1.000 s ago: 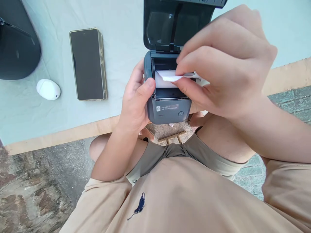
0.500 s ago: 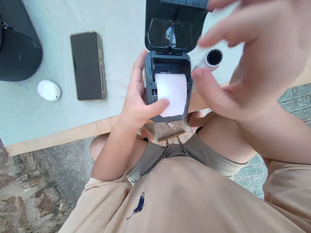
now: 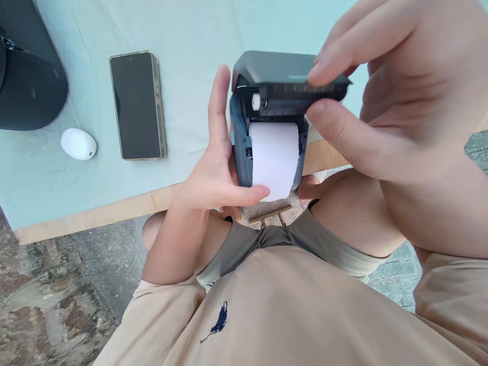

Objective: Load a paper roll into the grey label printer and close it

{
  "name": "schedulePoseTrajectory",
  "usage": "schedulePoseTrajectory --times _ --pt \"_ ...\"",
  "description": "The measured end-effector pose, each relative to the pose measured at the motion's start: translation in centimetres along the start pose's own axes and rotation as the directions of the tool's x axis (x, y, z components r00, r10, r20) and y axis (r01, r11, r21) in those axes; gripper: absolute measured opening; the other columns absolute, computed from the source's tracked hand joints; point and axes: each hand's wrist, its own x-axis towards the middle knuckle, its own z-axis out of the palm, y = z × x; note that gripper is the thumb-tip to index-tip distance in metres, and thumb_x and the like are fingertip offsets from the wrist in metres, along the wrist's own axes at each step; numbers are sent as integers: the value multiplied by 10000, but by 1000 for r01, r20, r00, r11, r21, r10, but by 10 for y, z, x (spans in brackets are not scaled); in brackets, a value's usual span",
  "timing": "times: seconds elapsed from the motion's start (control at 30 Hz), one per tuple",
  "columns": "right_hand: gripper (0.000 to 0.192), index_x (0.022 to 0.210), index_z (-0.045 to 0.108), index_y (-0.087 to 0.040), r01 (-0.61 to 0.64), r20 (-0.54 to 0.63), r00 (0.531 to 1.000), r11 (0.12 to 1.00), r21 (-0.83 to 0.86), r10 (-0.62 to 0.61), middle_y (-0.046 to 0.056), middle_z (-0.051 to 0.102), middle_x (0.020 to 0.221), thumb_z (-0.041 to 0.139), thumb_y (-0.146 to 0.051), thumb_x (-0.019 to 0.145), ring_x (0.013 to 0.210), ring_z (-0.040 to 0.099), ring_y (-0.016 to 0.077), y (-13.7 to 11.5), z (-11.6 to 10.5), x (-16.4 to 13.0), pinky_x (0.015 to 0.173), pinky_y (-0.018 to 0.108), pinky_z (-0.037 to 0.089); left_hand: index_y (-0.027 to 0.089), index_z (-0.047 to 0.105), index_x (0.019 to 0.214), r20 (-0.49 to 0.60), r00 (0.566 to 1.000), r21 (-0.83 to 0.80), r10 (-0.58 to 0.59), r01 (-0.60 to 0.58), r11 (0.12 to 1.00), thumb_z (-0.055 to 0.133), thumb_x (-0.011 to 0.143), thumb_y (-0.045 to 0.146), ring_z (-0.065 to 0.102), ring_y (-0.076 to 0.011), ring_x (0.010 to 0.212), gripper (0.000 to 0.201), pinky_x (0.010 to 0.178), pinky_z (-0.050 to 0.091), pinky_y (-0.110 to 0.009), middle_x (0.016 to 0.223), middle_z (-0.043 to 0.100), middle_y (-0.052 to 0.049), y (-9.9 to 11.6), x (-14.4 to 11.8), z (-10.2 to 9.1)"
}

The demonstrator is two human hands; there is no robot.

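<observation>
At the desk's near edge I braced the light, rigid printer with my left hand spread, thumb pinning its flimsy paper, my right hand pinching the hinged lid.

Pale green tbl (wood edge); stone floor; daylight.
</observation>
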Motion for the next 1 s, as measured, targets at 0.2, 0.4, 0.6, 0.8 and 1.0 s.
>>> schedulePoseTrajectory --times 0.2,0.4,0.6,0.8,1.0 --pt "142 987 686 -275 539 231 841 713 -448 -490 -23 688 1113 555 -282 932 987 622 134 -5 14 -14 952 384 474 328 47 1665 314 949 75 -29 6 997 783 760 301 391 -323 1572 1167 1278 347 -535 1678 369 -53 9 -9 -22" --pt "243 998 714 -320 500 250 864 682 -535 -437 -72 717 1059 474 -355 996 889 603 102 -1 16 -14 887 341 459 361 122 1631 230 965 -168 -128 169 971 848 729 516 379 -345 1576 1169 1181 480 -530 1516 539 -44 -5 -12 -28" --pt "460 1378 554 -228 492 290 870 673 -552 -399 36 584 1462 428 -495 1025 1307 600 182 -8 14 -15 1070 355 496 266 611 1315 103 994 -296 -21 51 954 777 840 555 580 -382 1373 581 1086 553 -530 1253 681 -112 -36 -6 -25" --pt "442 1340 539 -332 359 287 930 726 -587 -228 -9 591 1429 444 -596 998 1291 622 216 -18 16 -15 1048 453 439 268 628 1348 178 971 -309 158 -97 946 774 856 456 696 -283 1125 546 821 623 -378 1285 672 -106 -51 -1 -36" --pt "596 1436 468 -348 343 302 933 745 -572 -197 -1 525 1535 367 -709 973 1374 593 242 -14 15 -13 1123 486 395 255 630 1382 189 962 -411 199 -107 905 670 900 537 737 -304 1083 560 847 645 -430 1186 722 -96 -50 1 -37"
